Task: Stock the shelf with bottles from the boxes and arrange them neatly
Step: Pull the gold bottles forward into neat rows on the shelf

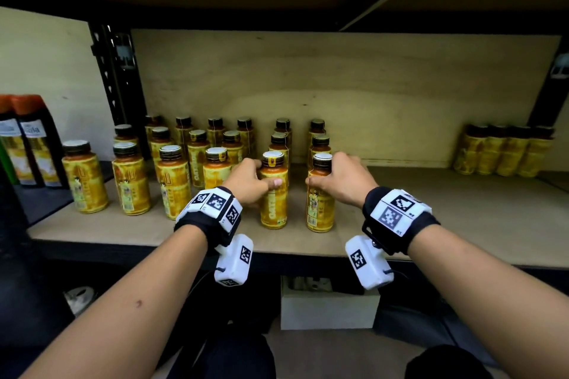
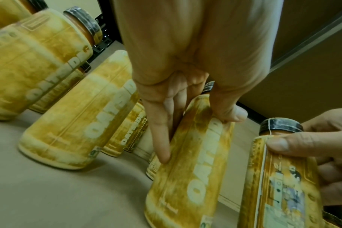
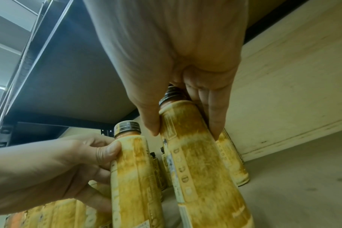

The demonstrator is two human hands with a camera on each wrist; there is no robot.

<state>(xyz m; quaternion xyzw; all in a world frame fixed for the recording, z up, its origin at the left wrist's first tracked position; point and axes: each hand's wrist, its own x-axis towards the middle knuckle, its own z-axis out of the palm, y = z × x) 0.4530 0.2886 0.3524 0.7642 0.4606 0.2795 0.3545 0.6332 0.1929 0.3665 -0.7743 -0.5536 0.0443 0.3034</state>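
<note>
Plywood shelf, steel frame; L hand & R hand each clamped on yellow bottle /.

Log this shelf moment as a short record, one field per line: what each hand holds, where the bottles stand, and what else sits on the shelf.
left hand: grips the left front bottle at its shoulder
right hand: grips the right front bottle at its shoulder
both bottles: upright on the shelf board, near the front edge
stocked rows: matching yellow bottles, behind and to the left
far right: wrapped pack of bottles
far left: tall dark bottles with orange caps
</note>
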